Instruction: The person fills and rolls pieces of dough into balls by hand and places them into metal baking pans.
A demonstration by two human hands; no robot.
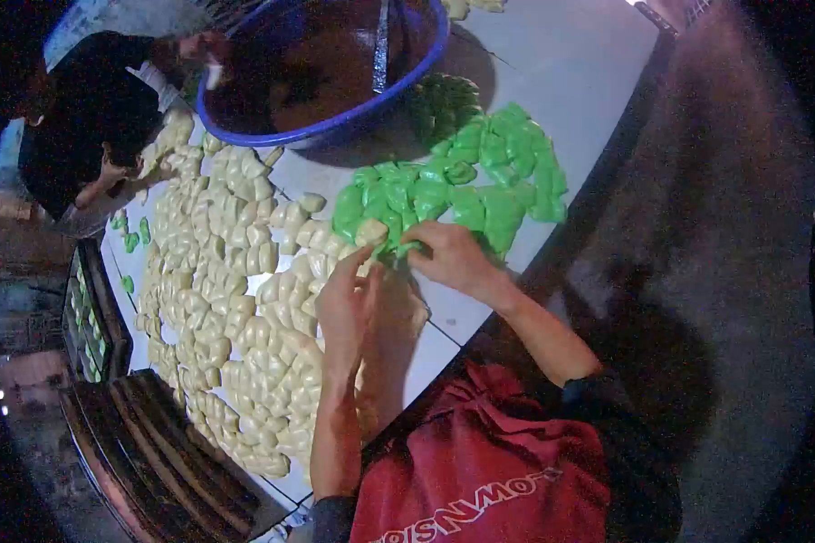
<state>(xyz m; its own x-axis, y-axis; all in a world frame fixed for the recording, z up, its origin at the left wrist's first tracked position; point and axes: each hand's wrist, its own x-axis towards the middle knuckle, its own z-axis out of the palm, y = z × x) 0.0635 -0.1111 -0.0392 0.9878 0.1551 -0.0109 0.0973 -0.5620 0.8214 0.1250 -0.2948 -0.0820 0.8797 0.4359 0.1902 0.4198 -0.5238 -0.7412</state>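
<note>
My left hand [342,303] reaches up from the front edge of the table, its fingers closed at a cream dough piece [370,233]. Close beside it, my right hand [445,259] is bent inward, fingertips pinched on a bit of green dough [408,247]. The two hands almost meet. Behind them lies a heap of glossy green dough [417,195]. Many cream dough pieces [272,312] spread over the white tiled table [439,348] to the left. My fingers partly hide what lies between them.
A large blue-rimmed basin [321,136] with brown contents and a metal tool [381,54] stands at the back. Another person [91,118] works at the far left. Stacked dark trays [167,452] stand at the lower left, near a tray with dough pieces [89,317].
</note>
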